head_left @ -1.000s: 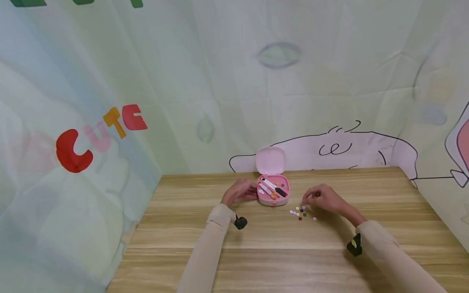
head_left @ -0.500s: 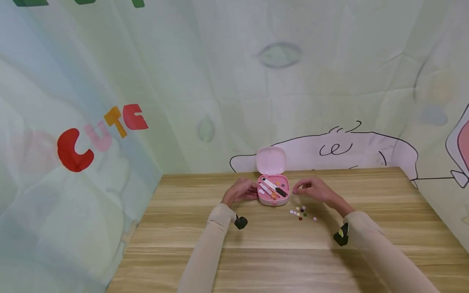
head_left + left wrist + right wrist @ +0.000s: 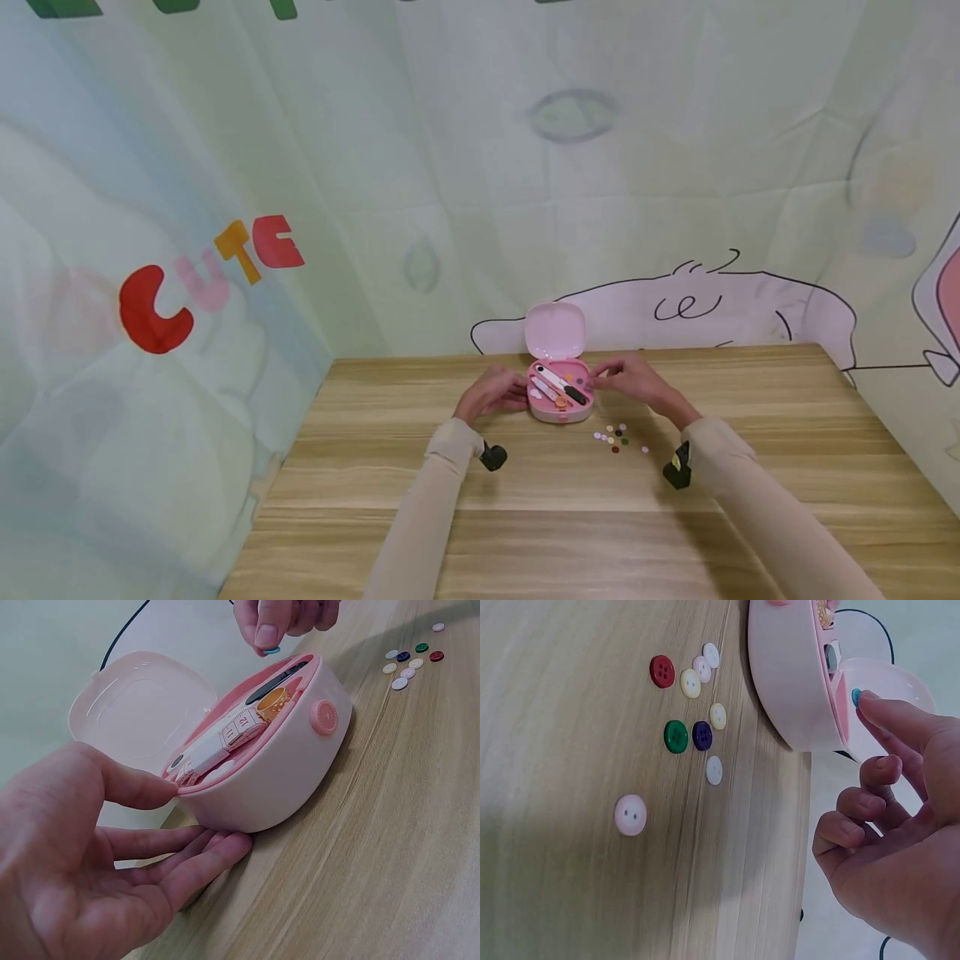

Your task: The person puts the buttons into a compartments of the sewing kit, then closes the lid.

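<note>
A pink sewing box (image 3: 558, 415) stands with its lid (image 3: 555, 331) raised near the table's back edge. Inside lie a folded tape measure (image 3: 238, 727), an orange ring-shaped thing (image 3: 274, 704) and a black-ended tool (image 3: 575, 394). My left hand (image 3: 492, 392) rests against the box's left side, thumb tip at the rim and the other fingers low on the wall. Between thumb and index finger my right hand (image 3: 633, 382) pinches a teal button (image 3: 856, 697), just above the box's right rim. In the left wrist view the same button (image 3: 271, 651) shows beneath the thumb.
Several loose buttons lie on the wooden table (image 3: 525, 533) in front and to the right of the box, among them a red one (image 3: 661, 671), a green one (image 3: 676, 736) and a separate pink one (image 3: 630, 815). A printed curtain (image 3: 450, 208) hangs behind the table.
My right hand has moved left and away from me, from beside the loose buttons to the box's right rim. My left hand and the box have stayed in place.
</note>
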Available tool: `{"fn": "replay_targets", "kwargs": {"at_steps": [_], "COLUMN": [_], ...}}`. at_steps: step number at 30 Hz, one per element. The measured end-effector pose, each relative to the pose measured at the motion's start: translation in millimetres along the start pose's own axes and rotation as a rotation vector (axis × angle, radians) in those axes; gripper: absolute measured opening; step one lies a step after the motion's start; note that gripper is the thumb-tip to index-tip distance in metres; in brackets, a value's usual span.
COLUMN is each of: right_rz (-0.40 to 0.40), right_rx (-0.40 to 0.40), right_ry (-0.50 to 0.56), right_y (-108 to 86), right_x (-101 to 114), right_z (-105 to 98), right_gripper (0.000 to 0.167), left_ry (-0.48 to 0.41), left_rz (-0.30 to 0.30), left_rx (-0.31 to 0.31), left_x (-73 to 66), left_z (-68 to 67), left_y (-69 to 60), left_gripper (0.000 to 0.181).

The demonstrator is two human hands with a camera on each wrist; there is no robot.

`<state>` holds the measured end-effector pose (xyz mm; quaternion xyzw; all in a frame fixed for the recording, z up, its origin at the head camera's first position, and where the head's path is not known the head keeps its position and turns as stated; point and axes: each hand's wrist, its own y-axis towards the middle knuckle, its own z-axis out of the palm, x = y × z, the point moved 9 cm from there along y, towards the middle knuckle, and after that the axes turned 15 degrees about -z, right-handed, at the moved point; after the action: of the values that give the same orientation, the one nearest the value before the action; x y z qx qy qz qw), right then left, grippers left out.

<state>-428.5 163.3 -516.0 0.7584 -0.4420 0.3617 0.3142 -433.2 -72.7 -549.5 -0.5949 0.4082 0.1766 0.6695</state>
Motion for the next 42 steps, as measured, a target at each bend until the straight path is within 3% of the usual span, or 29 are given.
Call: {"fn": "replay_targets", "kwargs": {"at_steps": [11,23,30,42], "right_rz": [0.022,0.014,-0.054,-0.088], "right_rx": [-0.004,-0.015,-0.007,0.041], "right_ry": [-0.013,-0.015,-0.037,-0.023], "right_y": [4.3,-2.3,-14.0,-52.4], "right_x": [-2,0,-4,-9], "right_z": [5,-1,-11,-20], "right_gripper": [0.016,0.032,0.030,0.029], "left_ry": [-0.002,0.006,0.011,0.008], "left_rz": [0.000,-0.004,-0.005,-0.002], "left_rx": [0.000,0.001,-0.007,-0.014], "left_x": [0.1,-0.8,0.5,-0.2], "left_z": [0.5,1.4,-0.1,-1.2], "left_y": [1.0,-0.1,0.9,0.3], "left_gripper": [0.022,0.024,0.022,0.023]}}
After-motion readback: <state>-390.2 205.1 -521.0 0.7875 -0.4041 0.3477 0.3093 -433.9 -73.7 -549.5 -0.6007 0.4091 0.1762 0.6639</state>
